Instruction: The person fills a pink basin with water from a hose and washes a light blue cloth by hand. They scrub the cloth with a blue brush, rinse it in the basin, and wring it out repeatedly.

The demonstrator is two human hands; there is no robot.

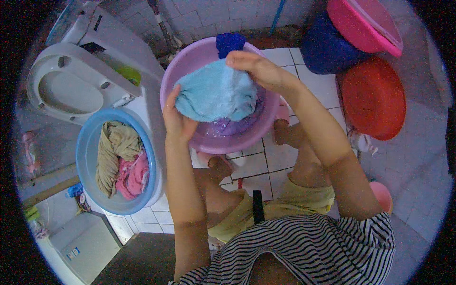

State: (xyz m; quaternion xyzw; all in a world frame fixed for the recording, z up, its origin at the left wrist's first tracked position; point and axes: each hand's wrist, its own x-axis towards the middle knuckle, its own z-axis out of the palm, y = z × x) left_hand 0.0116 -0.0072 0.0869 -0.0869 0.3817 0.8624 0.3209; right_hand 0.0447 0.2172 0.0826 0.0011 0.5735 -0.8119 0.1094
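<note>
A wet light-blue cloth (213, 92) is spread between my two hands above a purple plastic basin (206, 144). My left hand (180, 117) grips its left edge, the thumb on top. At the cloth's upper right edge, my right hand (258, 69) pinches it between thumb and fingers. Water and purple material (228, 127) show in the basin below the cloth; whether that is fabric I cannot tell. A dark blue cloth (230, 43) hangs over the basin's far rim.
Left stands a toilet with its seat (71, 92) raised, beside a blue basin (80, 156) holding beige cloth (108, 160) and pink cloth (131, 174). At right are a dark blue bucket (320, 46), a pink basin (359, 28) and a red basin (374, 98). White tiles (249, 165) cover the floor.
</note>
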